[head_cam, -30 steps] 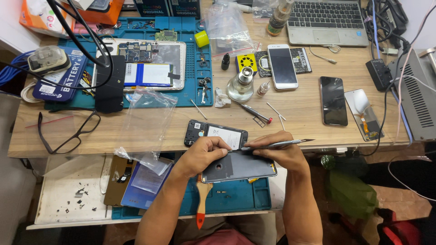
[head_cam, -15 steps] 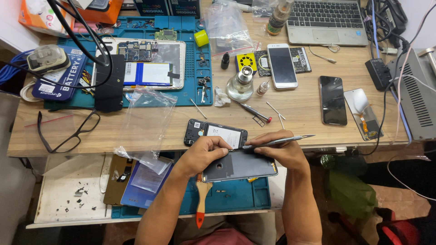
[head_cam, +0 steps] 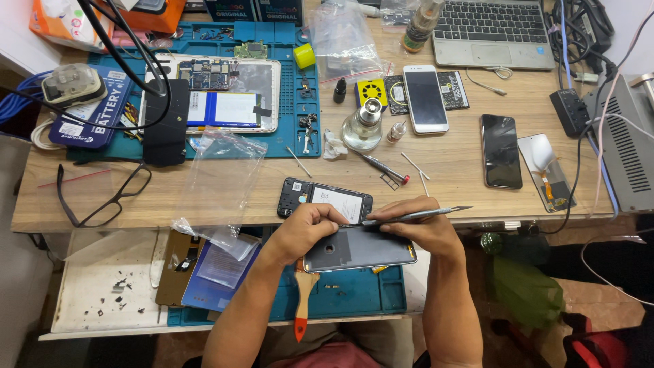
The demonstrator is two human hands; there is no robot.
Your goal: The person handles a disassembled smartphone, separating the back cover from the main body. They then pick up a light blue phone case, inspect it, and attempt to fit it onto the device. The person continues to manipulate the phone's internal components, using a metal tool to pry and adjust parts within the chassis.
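At six o'clock on the desk, the left hand [head_cam: 308, 228] grips a grey phone back [head_cam: 361, 247], while the right hand [head_cam: 415, 230] pinches thin metal tweezers [head_cam: 417, 216] above it.

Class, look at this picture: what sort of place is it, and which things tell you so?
Probably a phone repair bench: an opened tablet on a blue work mat, several phones, and hands working a metal tool on a phone back.
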